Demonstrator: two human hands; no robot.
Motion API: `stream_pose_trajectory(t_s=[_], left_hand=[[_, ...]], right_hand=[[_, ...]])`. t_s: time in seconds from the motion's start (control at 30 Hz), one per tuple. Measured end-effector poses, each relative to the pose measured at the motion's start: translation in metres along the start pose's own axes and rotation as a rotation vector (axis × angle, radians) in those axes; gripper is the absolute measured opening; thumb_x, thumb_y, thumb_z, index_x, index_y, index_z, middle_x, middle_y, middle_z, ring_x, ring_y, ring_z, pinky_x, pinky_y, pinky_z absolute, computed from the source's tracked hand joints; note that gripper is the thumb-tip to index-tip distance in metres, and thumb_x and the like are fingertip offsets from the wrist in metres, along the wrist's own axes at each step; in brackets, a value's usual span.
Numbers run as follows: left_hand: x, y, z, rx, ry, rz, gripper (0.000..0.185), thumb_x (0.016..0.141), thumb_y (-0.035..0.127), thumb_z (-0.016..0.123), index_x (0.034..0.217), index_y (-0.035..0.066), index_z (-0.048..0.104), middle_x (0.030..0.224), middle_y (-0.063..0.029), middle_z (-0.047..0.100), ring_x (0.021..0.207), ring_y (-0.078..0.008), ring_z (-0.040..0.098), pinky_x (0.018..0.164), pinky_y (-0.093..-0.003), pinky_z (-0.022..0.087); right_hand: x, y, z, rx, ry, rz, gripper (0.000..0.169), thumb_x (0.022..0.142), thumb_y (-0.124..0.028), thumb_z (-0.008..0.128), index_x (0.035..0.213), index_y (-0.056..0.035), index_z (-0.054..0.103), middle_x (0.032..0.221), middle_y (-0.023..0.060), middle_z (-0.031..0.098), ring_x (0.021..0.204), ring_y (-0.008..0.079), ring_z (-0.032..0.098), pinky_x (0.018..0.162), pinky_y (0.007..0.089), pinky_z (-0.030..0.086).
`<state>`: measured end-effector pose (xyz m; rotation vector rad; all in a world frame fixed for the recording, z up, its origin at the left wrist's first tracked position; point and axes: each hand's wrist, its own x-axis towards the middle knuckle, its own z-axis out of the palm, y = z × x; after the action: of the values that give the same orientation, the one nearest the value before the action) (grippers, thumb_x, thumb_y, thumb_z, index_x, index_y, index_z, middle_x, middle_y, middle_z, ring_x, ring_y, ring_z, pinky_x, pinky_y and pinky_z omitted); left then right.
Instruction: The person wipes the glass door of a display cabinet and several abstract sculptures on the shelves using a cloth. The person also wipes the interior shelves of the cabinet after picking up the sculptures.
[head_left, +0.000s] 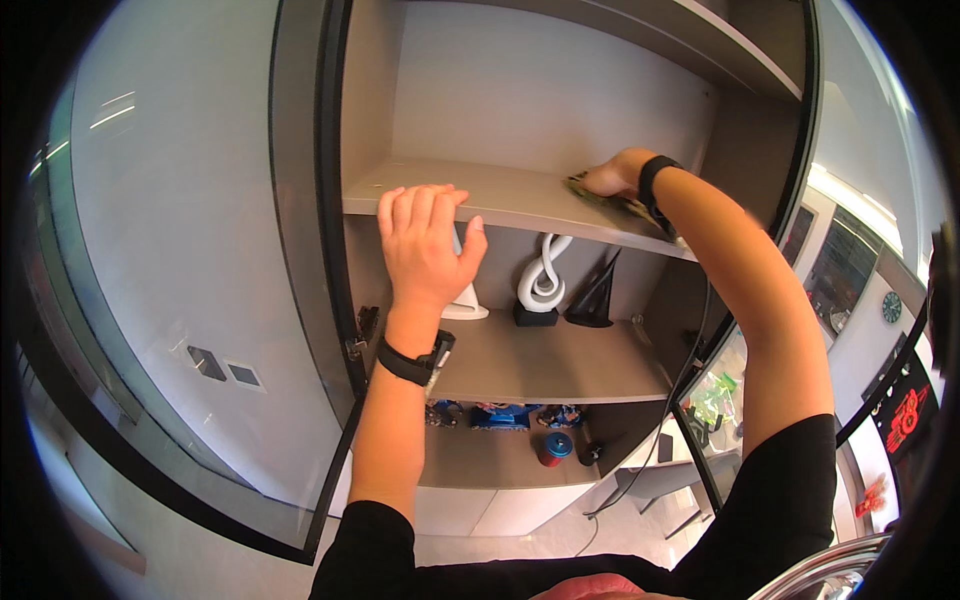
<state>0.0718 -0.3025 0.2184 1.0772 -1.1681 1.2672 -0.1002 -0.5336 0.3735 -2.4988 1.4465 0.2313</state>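
My left hand (427, 236) rests with fingers spread over the front edge of a beige cabinet shelf (480, 191), near its left end. Toward the right end of that same shelf, my right hand (615, 176) presses a crumpled green patterned cloth (600, 196) onto the surface. Black bands circle both wrists. On the shelf below stand a white looped sculpture (541, 281) on a black base, a black sail-shaped ornament (596, 296), and a white ornament (466, 304) partly hidden behind my left hand.
Framed glass doors stand open, one at the left (187, 247). The lowest shelf holds blue figurines (501, 416) and a red jar with a blue lid (555, 448). A black cable (664, 420) hangs at the right, near a table and chair (679, 476).
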Motion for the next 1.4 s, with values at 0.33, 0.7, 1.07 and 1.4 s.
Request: stream_pose_trajectory(t_s=[0.33,0.7,1.07,1.4], left_hand=[[-0.003,0.000,-0.002,0.003,-0.046,-0.007,0.024,0.083,0.022,0.062,0.102,0.008,0.064,0.105,-0.0069,0.063,0.105,-0.0270,0.054,0.104,-0.0471,0.034],[0.008,0.000,-0.015,0.046,-0.102,0.053,0.022,0.086,0.020,0.060,0.105,0.010,0.066,0.108,-0.0053,0.065,0.106,-0.0265,0.055,0.103,-0.0427,0.033],[0.006,0.008,-0.015,0.090,-0.142,0.089,0.021,0.092,0.020,0.058,0.108,0.010,0.067,0.109,-0.0037,0.067,0.105,-0.0230,0.059,0.102,-0.0388,0.035],[0.004,0.005,-0.009,0.102,-0.163,0.116,0.023,0.094,0.022,0.057,0.112,0.012,0.068,0.111,-0.0019,0.068,0.106,-0.0223,0.059,0.101,-0.0360,0.035]], right_hand=[[-0.008,-0.164,0.029,-0.132,0.122,-0.490,0.052,0.096,-0.036,0.046,0.141,-0.0096,0.050,0.140,0.0123,0.054,0.123,0.0252,0.051,0.100,0.0422,0.041],[-0.130,-0.091,0.040,-0.102,0.029,-0.495,0.065,0.099,-0.054,0.032,0.155,-0.0212,0.026,0.161,0.0052,0.023,0.144,0.0250,0.026,0.115,0.0439,0.025],[-0.107,0.101,0.038,-0.021,0.307,-0.090,0.064,0.100,-0.054,0.029,0.155,-0.0213,0.029,0.161,0.0067,0.025,0.148,0.0286,0.023,0.119,0.0447,0.020],[-0.040,0.171,0.028,-0.069,0.617,0.157,0.057,0.099,-0.045,0.038,0.142,-0.0096,0.049,0.142,0.0194,0.050,0.124,0.0296,0.054,0.102,0.0460,0.041]])
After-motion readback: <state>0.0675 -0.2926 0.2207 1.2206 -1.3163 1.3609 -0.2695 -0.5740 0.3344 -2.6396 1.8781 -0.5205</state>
